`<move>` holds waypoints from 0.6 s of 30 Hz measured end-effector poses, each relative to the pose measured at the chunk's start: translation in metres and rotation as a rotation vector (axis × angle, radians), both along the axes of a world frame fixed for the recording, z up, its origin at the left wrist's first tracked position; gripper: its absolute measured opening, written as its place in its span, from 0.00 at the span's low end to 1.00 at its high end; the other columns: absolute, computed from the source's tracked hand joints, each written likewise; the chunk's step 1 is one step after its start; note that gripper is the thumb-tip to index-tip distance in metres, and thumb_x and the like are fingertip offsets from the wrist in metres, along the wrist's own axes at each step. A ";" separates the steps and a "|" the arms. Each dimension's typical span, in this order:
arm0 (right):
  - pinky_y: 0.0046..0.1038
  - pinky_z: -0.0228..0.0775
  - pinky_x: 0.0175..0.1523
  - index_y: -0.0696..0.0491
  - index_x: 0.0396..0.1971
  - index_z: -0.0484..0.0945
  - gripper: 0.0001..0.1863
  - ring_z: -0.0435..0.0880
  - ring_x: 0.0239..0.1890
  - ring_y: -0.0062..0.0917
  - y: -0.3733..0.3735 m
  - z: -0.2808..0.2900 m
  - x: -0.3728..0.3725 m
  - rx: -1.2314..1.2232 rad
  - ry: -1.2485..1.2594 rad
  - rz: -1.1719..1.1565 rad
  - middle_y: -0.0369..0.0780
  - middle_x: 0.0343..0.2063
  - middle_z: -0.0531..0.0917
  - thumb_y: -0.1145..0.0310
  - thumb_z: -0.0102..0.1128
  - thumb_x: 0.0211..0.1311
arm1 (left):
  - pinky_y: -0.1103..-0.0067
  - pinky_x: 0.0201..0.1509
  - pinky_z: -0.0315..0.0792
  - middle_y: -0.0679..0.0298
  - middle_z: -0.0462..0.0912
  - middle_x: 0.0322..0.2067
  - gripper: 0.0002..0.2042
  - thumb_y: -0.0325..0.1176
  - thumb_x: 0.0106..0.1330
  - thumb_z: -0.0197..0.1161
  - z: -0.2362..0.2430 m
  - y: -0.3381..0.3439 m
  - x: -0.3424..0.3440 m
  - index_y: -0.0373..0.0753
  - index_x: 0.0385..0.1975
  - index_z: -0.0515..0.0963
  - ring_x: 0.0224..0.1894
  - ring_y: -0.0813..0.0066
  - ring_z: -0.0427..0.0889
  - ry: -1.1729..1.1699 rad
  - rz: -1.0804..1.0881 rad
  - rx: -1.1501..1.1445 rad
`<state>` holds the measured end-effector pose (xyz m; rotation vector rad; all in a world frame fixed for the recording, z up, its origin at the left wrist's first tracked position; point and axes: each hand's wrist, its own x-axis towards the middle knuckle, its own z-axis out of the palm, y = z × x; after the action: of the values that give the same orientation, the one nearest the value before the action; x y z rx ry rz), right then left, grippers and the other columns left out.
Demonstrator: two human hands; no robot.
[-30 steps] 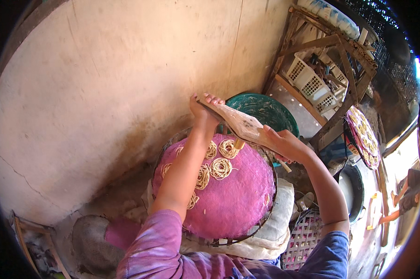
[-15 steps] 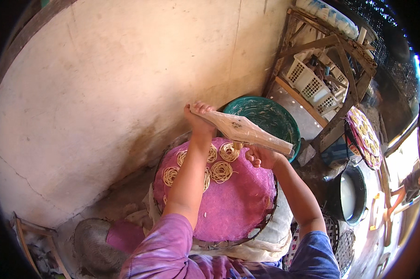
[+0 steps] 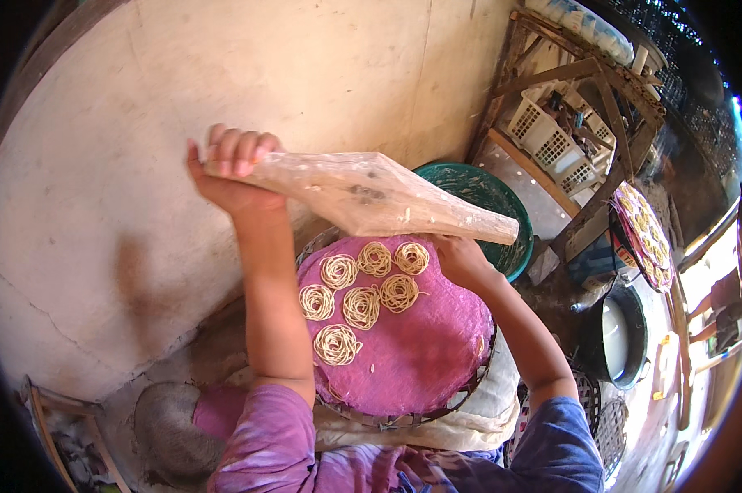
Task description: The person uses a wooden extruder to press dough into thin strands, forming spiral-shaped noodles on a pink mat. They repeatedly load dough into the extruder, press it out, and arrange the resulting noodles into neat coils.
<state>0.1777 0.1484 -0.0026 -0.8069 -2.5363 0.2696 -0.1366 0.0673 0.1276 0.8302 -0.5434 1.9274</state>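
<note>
My left hand is wrapped round the upper-left end of a long, pale wooden board with a wide middle, held tilted above a round basket tray. My right hand reaches up beneath the board's right part; its fingers are mostly hidden. The tray, with its dark woven rim, bears pink mesh with several pale noodle coils grouped on its left and upper part.
Behind lies a green tub beside a stained wall. At right are a wooden rack with white crates, another noodle-laden tray, a black bucket and, at the far edge, another person's limb.
My left hand has swung left and up, raising that end of the board and uncovering more coils. My right hand has moved left from its earlier grip and slipped further behind the board.
</note>
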 end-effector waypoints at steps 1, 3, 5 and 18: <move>0.42 0.66 0.57 0.53 0.49 0.78 0.19 0.76 0.52 0.46 -0.004 0.003 0.003 0.025 0.098 0.055 0.50 0.47 0.79 0.75 0.52 0.56 | 0.76 0.28 0.69 0.76 0.71 0.09 0.19 0.51 0.66 0.43 0.009 -0.018 -0.005 0.50 0.16 0.67 0.12 0.79 0.71 0.031 0.027 0.018; 0.41 0.66 0.55 0.54 0.43 0.80 0.14 0.76 0.51 0.45 -0.020 0.005 0.014 -0.082 0.156 0.068 0.48 0.45 0.79 0.72 0.58 0.55 | 0.77 0.32 0.70 0.76 0.73 0.11 0.16 0.46 0.67 0.46 0.022 -0.057 -0.016 0.49 0.17 0.66 0.13 0.80 0.72 0.091 0.075 0.056; 0.39 0.64 0.54 0.50 0.38 0.83 0.11 0.73 0.49 0.40 -0.036 0.002 0.025 -0.023 -0.021 0.026 0.43 0.46 0.76 0.68 0.63 0.52 | 0.77 0.34 0.71 0.76 0.73 0.11 0.13 0.40 0.68 0.47 0.030 -0.100 -0.030 0.49 0.19 0.67 0.13 0.81 0.73 0.300 0.144 0.115; 0.37 0.60 0.56 0.52 0.36 0.80 0.08 0.71 0.50 0.36 -0.046 -0.026 0.014 -0.040 -0.129 -0.062 0.41 0.46 0.74 0.68 0.57 0.58 | 0.76 0.08 0.65 0.64 0.65 0.03 0.33 0.62 0.72 0.31 -0.001 -0.292 0.009 0.44 0.08 0.60 0.02 0.75 0.60 0.517 0.457 -0.456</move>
<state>0.1922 0.1024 -0.0283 -0.9446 -2.6276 0.2556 -0.1278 -0.2244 0.1263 1.1540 0.4171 2.0071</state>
